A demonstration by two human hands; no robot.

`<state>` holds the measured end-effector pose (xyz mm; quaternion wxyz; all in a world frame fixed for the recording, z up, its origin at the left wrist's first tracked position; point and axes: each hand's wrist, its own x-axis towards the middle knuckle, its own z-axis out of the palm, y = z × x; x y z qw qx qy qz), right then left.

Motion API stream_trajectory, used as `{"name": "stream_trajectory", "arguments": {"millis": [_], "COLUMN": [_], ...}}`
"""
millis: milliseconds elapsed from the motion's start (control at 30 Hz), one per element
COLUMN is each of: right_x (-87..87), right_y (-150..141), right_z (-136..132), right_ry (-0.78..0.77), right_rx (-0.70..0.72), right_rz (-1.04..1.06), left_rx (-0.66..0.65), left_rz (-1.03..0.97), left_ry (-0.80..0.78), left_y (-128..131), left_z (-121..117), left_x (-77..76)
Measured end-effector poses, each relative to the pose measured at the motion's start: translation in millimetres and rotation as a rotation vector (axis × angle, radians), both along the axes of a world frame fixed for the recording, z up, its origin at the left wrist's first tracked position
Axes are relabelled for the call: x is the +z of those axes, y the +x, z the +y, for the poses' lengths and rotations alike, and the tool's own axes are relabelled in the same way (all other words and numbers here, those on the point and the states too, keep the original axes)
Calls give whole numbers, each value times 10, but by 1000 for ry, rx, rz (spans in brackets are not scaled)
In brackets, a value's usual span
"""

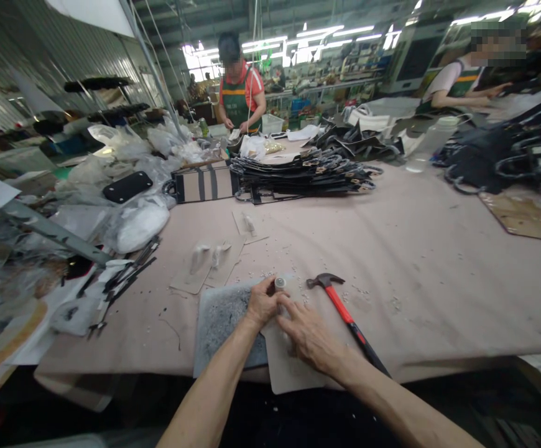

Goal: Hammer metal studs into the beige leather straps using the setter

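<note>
The left hand [262,303] has its fingers closed on a small cylinder [280,283], round end up. The right hand [308,336] lies over a beige panel [291,372], fingertips close to the left hand's; whether it pinches anything, I cannot tell. A speckled board [219,317] lies left of the grip, a hammer [339,303] just right, a dark stack [293,177] well beyond.
</note>
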<state>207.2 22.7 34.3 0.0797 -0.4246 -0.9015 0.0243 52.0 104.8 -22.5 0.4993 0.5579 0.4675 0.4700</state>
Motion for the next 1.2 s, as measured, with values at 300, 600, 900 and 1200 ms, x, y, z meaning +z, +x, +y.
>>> {"name": "stream_trajectory", "arguments": {"millis": [300, 600, 900, 1200], "right_x": [91, 391, 92, -10], "right_y": [-264, -174, -334, -252], "right_z": [-25, -38, -310, 93], "right_ry": [20, -213, -373, -216], "right_rx": [-127, -638, -737, -792], "right_rz": [-265, -49, 177, 279], "left_rx": [224, 258, 182, 186], "left_rz": [-29, -96, -108, -210], "left_ry": [-17, 120, 8, -7], "left_y": [4, -379, -178, -54], "left_z": [85, -70, -406, -245], "left_x": [338, 781, 341, 244]}}
